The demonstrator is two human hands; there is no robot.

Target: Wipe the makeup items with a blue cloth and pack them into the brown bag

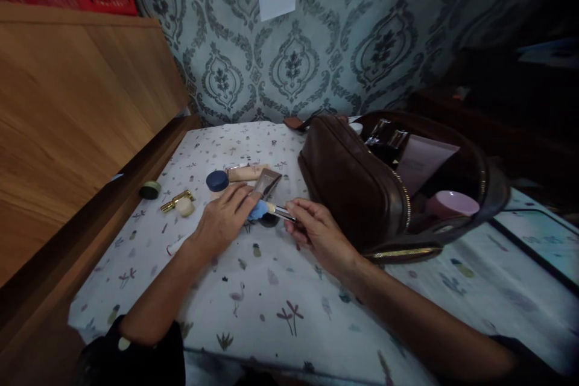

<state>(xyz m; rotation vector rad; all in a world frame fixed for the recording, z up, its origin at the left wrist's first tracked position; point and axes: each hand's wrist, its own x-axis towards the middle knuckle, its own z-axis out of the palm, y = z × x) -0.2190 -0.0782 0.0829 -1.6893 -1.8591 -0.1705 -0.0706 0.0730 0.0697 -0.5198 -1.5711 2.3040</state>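
Observation:
A makeup brush (281, 213) with a silver ferrule lies level between my two hands, low over the table. My right hand (316, 229) pinches its handle end. At the other end, fluffy and blue, the fingers of my left hand (228, 211) close over the tip and partly hide it. A dark round thing (270, 221) shows just beneath the brush. Right behind my left fingers lie a grey-brown tube (268, 181), a beige tube (248, 172) and a round blue lid or jar (218, 180).
An open brown cosmetic bag (348, 187) stands at right, holding a pink tube (423, 163) and pink jar (452, 204). A tablet (543, 241) lies beyond it. Left are a gold tube (176, 201), a cream round item (184, 207) and a green-topped jar (149, 189), near a wooden cabinet (81, 108).

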